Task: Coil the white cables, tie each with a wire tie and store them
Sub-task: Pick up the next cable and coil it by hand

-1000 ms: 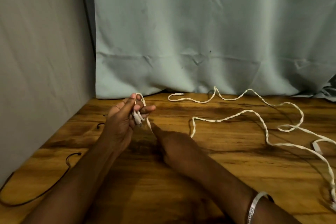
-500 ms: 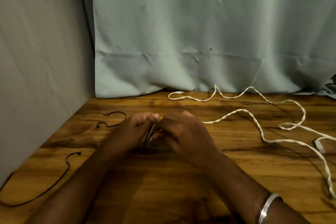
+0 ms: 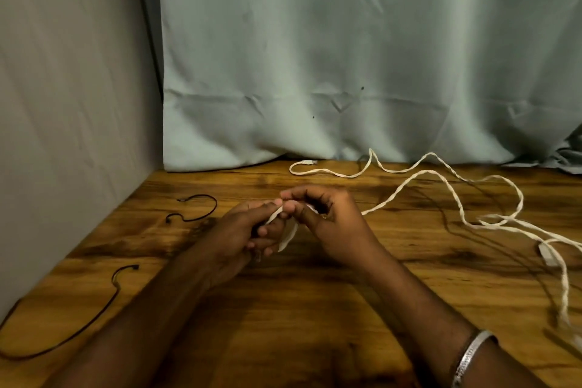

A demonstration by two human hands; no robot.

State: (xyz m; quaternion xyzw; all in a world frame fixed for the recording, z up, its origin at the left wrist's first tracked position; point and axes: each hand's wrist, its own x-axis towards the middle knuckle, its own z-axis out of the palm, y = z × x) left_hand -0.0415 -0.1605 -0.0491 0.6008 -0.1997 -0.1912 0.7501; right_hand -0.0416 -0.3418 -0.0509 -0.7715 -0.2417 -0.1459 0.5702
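At the middle of the brown wood-grain tabletop (image 3: pixel 315 340), both hands meeting over one end of the long white twisted cable (image 3: pixel 406 189). Left hand (image 3: pixel 248 230) curled round a short doubled length of it, fingers closed to keep the first small loops from springing apart; right hand (image 3: pixel 327 217) pinching the strand just beside the left fingertips, probably to feed the next turn onto the coil. Held close together and low over the tabletop, likely so that the slack can drag freely.

From the right hand, the rest of the cable running away to the right in loose waves, looping back along the far edge of the tabletop to a white plug (image 3: pixel 309 162) lying at the foot of the pale green cloth backdrop (image 3: pixel 346 57). Further white strands and a flat white connector (image 3: pixel 546 253) near the right edge of the tabletop; whether a second cable or the same one, impossible to tell.

Left of the left hand, two thin black wire ties: a short curved one (image 3: pixel 201 208) farther back, a longer one (image 3: pixel 75 331) nearer the front left, both untouched, presumably waiting within reach for the tying.

No box, bag or other storage container visible anywhere; storing clearly far off, coiling barely begun.
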